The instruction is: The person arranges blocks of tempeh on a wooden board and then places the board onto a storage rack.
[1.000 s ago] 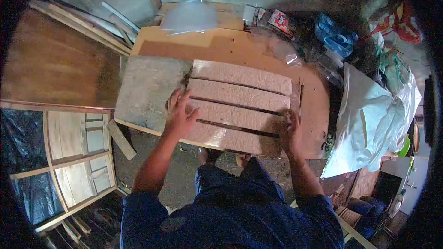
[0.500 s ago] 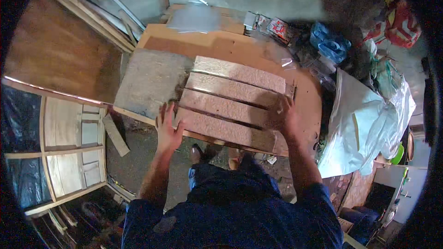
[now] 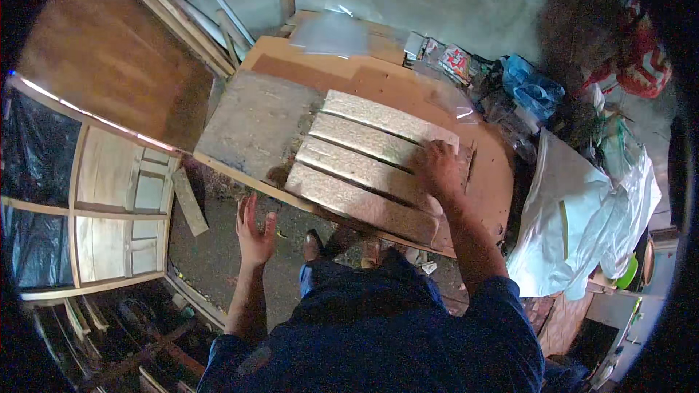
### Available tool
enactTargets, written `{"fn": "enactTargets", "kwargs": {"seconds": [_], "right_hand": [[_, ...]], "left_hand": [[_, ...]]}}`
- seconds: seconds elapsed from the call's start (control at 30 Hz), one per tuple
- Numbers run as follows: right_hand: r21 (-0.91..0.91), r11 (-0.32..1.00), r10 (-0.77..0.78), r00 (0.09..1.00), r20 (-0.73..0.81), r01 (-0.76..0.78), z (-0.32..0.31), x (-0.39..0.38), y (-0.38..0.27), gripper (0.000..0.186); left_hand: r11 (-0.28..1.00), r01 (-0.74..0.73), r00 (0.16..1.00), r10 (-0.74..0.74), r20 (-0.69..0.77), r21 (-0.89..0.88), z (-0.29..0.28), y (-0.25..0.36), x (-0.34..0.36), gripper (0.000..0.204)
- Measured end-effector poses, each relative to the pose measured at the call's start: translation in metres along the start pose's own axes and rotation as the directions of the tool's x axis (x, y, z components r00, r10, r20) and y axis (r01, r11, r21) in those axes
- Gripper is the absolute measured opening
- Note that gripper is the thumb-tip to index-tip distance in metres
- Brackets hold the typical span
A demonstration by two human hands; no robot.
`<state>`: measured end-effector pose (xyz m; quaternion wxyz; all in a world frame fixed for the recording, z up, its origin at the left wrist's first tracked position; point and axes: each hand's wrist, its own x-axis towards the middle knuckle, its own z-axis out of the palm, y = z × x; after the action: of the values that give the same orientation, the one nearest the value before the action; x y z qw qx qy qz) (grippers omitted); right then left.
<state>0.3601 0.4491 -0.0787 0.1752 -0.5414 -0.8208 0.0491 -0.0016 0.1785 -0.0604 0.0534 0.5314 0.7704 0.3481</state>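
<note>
Several pale, rough-textured strips [image 3: 357,156] lie side by side on the brown table [image 3: 489,175], with narrow dark gaps between them; I cannot tell their material. My right hand [image 3: 440,169] rests on their right end, fingers bent over the surface and gripping no strip. Its forearm and shadow cover part of the nearer strips. My left hand [image 3: 255,236] hangs in the air off the table's near edge, fingers spread, holding nothing. A flat grey board [image 3: 258,116] lies left of the strips.
Clear plastic sheets [image 3: 331,35], a blue plastic bag [image 3: 530,86] and small packets [image 3: 453,62] lie at the table's far side. A large whitish sheet [image 3: 557,218] hangs at the right. Wooden panels [image 3: 109,196] and a loose plank [image 3: 191,202] stand at the left.
My left hand has come off the nearest strip's left end and moved down, away from the table. My right hand has shifted slightly left over the strips. The whole view has tilted a little.
</note>
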Motion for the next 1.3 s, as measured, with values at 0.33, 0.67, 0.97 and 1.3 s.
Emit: {"fn": "enactTargets", "kwargs": {"seconds": [0.33, 0.67, 0.97, 1.3], "right_hand": [[-0.124, 0.871, 0.484, 0.874, 0.046, -0.476, 0.038, -0.045, 0.159, 0.045], [-0.014, 0.921, 0.391, 0.920, 0.016, -0.390, 0.025, -0.066, 0.156, 0.041], [0.513, 0.640, 0.629, 0.773, 0.079, -0.573, 0.011, -0.098, 0.165, 0.028], [0.762, 0.582, 0.401, 0.915, 0.038, -0.286, -0.152, -0.151, 0.028, 0.012]], "left_hand": [[0.991, 0.132, 0.991, -0.132, 0.021, 0.006, -0.006, 0.009, -0.045, 0.055], [0.998, 0.063, 0.989, -0.061, 0.133, -0.008, 0.027, 0.033, -0.047, 0.059], [0.998, -0.024, 0.981, 0.034, 0.189, -0.054, 0.050, 0.052, -0.042, 0.066], [0.996, 0.027, 0.954, -0.001, 0.301, -0.081, 0.061, 0.068, -0.044, 0.071]]}}
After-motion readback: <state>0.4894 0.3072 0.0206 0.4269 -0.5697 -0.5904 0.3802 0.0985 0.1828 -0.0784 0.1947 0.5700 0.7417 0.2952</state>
